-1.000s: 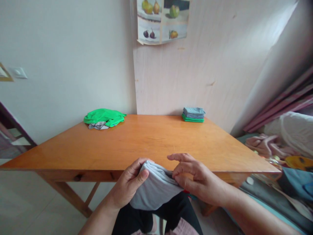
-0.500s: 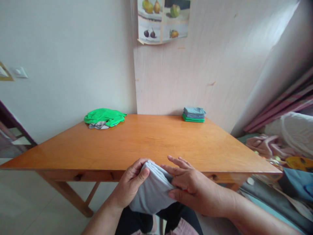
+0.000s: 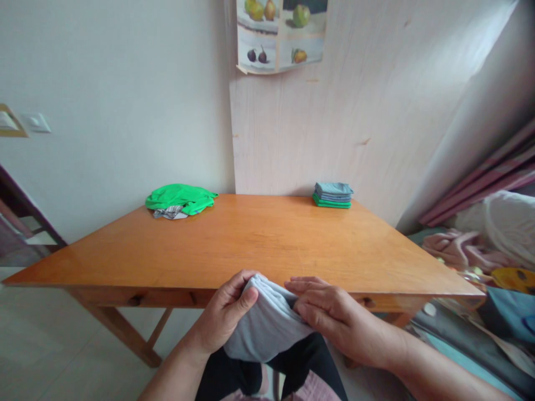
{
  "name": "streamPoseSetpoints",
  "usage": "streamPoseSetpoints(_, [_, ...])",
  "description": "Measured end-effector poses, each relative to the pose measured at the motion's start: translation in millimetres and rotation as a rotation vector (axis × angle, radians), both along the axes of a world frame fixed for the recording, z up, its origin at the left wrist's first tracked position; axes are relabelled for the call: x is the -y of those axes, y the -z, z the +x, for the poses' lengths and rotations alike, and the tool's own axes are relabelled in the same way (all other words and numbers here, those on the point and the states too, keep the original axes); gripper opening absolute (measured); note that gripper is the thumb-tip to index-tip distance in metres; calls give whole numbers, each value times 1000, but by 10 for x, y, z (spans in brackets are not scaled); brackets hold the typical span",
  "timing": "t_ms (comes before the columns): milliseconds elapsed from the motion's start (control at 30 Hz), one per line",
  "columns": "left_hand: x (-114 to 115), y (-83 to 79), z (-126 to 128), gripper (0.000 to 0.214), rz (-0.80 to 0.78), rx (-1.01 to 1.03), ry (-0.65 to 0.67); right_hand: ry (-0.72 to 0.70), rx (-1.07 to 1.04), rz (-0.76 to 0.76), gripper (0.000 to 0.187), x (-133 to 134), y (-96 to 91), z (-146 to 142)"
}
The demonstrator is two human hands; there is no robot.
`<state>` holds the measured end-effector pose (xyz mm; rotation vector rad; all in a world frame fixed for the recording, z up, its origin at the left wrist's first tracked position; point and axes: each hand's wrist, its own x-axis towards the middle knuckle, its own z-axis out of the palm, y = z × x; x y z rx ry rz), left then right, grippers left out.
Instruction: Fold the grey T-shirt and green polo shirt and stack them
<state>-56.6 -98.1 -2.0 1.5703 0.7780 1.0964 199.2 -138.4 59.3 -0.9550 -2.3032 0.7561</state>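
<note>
A light grey piece of cloth (image 3: pixel 270 323), probably a garment, hangs gathered above my lap at the table's front edge. My left hand (image 3: pixel 225 312) pinches its upper left corner, thumb in front and fingers behind. At the cloth's right edge, my right hand (image 3: pixel 334 314) holds it with the fingers close together and the thumb along its side; part of the cloth there is hidden by the hand.
On the wooden table (image 3: pixel 251 239), a crumpled green garment (image 3: pixel 181 197) lies on patterned cloth at the back left. A stack of folded blue-grey and green cloths (image 3: pixel 333 195) sits at the back right. Bags and fabric (image 3: pixel 463 248) crowd the right side.
My right hand's spread fingers have come together, and its thumb has moved up along the cloth's right edge. My left hand keeps its pinch.
</note>
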Motion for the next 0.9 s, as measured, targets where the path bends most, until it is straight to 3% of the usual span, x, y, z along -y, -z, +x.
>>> streamPoseSetpoints(133, [15,-50,14,29,6,-28,37,-27,49,88,17,-39,-65,-32])
streamPoseSetpoints(333, [11,-65,17,28,22,-80,47,-167,103,176,22,-91,-73,-48])
streamPoseSetpoints(700, [-38,0,-11,28,25,-56,-21,-118,195,255,21,-61,-68,-102])
streamPoseSetpoints(833, [-38,-20,10,28,54,-108,17,-119,189,177,20,-17,-103,-84])
streamPoseSetpoints(900, [-31,-27,26,28,55,-126,52,-51,149,86,14,-19,-104,-66])
